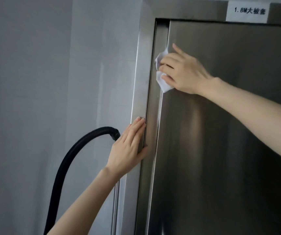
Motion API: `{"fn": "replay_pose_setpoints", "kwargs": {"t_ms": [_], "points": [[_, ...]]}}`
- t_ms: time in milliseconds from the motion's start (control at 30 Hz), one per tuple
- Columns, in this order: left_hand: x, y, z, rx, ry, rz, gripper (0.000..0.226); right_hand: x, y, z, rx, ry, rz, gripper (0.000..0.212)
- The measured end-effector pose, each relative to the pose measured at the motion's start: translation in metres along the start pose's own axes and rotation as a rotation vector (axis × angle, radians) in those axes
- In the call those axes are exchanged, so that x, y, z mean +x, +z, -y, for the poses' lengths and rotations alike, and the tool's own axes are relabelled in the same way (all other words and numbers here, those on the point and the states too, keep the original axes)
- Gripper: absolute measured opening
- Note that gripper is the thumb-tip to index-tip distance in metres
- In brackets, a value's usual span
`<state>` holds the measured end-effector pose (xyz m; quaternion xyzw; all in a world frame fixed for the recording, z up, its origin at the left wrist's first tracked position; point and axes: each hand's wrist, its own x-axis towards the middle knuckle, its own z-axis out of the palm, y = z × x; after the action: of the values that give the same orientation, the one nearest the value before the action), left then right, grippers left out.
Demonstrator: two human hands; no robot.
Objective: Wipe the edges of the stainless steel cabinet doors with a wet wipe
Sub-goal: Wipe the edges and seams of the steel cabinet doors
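I assess this as an institutional linen store or service room. A tall stainless steel cabinet [221, 133] carries a printed label [248, 11] reading "1.8M" with characters apparently naming a large duvet cover. It stands against a plain grey wall [26, 82], with a black corrugated hose [65, 160] alongside.

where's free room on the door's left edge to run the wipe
Free: the door edge from the wipe in the right hand down past the left hand, which lies flat on the frame; also the short run up to the top corner. Crowded: the frame by the left hand, with the hose close beside.
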<state>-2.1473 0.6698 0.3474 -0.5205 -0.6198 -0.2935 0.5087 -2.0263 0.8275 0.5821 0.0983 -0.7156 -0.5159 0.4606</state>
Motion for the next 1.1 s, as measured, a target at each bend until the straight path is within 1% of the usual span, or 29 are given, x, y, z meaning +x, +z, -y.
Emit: {"fn": "replay_pose_setpoints", "kwargs": {"t_ms": [67,167,233,300,367,400,467,533,600,700,767,867,933,1000,1100], "points": [[-0.007,-0.004,0.003,0.004,0.002,0.047,0.064,-0.013,0.006,0.011,0.055,0.012,-0.021,0.033],[-0.025,-0.008,0.003,-0.003,0.003,0.084,0.06,-0.064,0.013,0.078,0.172,-0.025,-0.048,0.026],[-0.04,-0.009,0.001,-0.009,0.011,0.098,0.053,-0.107,0.018,0.139,0.259,-0.087,-0.036,0.022],[-0.054,-0.011,-0.001,-0.005,0.029,0.117,0.05,-0.146,0.019,0.194,0.324,-0.174,0.008,0.024],[-0.064,-0.013,-0.002,0.003,0.036,0.149,0.05,-0.171,0.017,0.227,0.359,-0.271,0.071,0.026],[-0.067,-0.013,-0.004,0.007,0.037,0.159,0.05,-0.176,0.016,0.23,0.353,-0.307,0.08,0.025],[-0.071,-0.013,-0.004,0.016,0.044,0.162,0.05,-0.165,0.018,0.215,0.304,-0.293,0.008,0.023],[-0.07,-0.012,-0.003,0.023,0.056,0.148,0.05,-0.141,0.02,0.188,0.247,-0.189,-0.098,0.019],[-0.07,-0.011,-0.002,0.022,0.053,0.137,0.052,-0.121,0.022,0.171,0.213,-0.072,-0.147,0.018],[-0.074,-0.009,-0.002,0.021,0.025,0.128,0.054,-0.122,0.024,0.189,0.22,0.041,-0.17,0.019],[-0.078,-0.007,-0.003,0.006,0.017,0.128,0.054,-0.147,0.023,0.225,0.267,0.025,-0.14,0.019],[-0.084,-0.004,-0.004,0.004,0.015,0.119,0.054,-0.192,0.017,0.277,0.363,-0.149,-0.02,0.018],[-0.087,-0.005,-0.006,0.025,0.03,0.117,0.055,-0.202,0.015,0.283,0.393,-0.233,0.017,0.019],[-0.085,-0.006,-0.006,0.068,0.091,0.13,0.051,-0.194,0.017,0.269,0.374,-0.193,-0.017,0.022],[-0.074,-0.003,-0.002,0.131,0.223,0.158,0.044,-0.173,0.018,0.252,0.324,-0.038,-0.07,0.025]]}}
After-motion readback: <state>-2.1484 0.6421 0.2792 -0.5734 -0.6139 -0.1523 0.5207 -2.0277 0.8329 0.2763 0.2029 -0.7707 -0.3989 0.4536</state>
